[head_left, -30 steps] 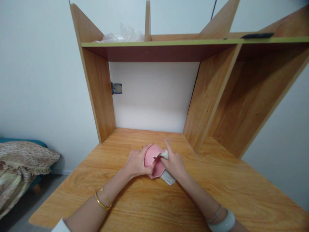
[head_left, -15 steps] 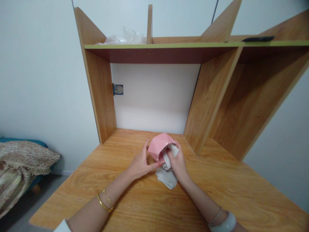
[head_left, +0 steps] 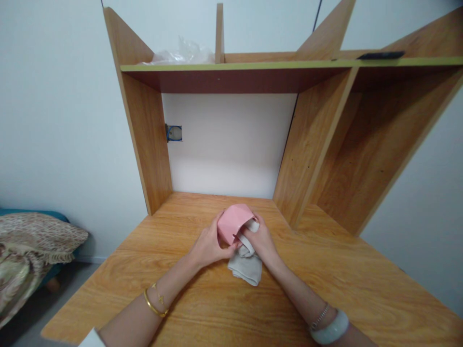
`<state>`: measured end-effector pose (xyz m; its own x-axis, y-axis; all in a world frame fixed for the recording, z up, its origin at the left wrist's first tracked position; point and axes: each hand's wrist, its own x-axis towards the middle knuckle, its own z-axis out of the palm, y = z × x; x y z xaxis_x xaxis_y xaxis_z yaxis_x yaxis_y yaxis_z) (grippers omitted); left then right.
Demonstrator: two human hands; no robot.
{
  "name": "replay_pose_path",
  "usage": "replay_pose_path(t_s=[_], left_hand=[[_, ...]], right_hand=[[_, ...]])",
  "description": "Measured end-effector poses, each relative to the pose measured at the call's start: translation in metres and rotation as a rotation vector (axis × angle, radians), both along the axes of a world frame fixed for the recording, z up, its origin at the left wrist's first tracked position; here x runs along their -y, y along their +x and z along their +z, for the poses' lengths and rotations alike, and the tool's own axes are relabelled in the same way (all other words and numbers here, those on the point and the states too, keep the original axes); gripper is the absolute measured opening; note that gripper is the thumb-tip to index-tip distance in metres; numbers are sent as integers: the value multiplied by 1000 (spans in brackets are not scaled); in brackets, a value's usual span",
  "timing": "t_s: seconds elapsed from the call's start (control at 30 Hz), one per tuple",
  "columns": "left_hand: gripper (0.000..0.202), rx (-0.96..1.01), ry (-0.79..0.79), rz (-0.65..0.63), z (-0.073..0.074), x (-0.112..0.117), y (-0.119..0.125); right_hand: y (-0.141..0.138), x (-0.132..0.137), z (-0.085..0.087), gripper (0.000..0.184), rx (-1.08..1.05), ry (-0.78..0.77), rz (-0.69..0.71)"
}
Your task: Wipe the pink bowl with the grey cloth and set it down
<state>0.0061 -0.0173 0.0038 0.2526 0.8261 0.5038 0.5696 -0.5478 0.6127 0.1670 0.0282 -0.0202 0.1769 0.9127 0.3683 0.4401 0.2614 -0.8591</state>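
A pink faceted pot (head_left: 234, 221) is tilted on its side above the desk, its opening turned toward my right hand. My left hand (head_left: 211, 246) grips the pot from the left, thumb near the lower rim. A light grey cloth (head_left: 248, 270) is bunched in my right hand (head_left: 261, 239), whose fingers press it at the pot's mouth. Part of the cloth goes into the opening and the rest hangs below. The right fingertips are hidden inside the pot.
The wooden desk (head_left: 173, 294) spreads under both arms. Behind it stands a shelf unit (head_left: 231, 67) with upright panels, carrying a clear plastic bag (head_left: 184, 53) and a dark flat object (head_left: 381, 55). A wall socket box (head_left: 174, 133) and a draped sofa (head_left: 32, 241) are at left.
The pot has turned slightly, so less of its inside shows. My left fingers now wrap closer round it. My right hand has pushed the cloth further toward the opening.
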Motion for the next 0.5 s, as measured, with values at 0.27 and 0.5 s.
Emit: replay_pose_path(t_s=[0.27,0.5], left_hand=[[84,-210,59,128,0,2,-4],[69,-376,185,100,7,2,-12]], right_hand=[[3,13,17,67,269,-43,-38],[0,30,23,68,625,-23,-93]])
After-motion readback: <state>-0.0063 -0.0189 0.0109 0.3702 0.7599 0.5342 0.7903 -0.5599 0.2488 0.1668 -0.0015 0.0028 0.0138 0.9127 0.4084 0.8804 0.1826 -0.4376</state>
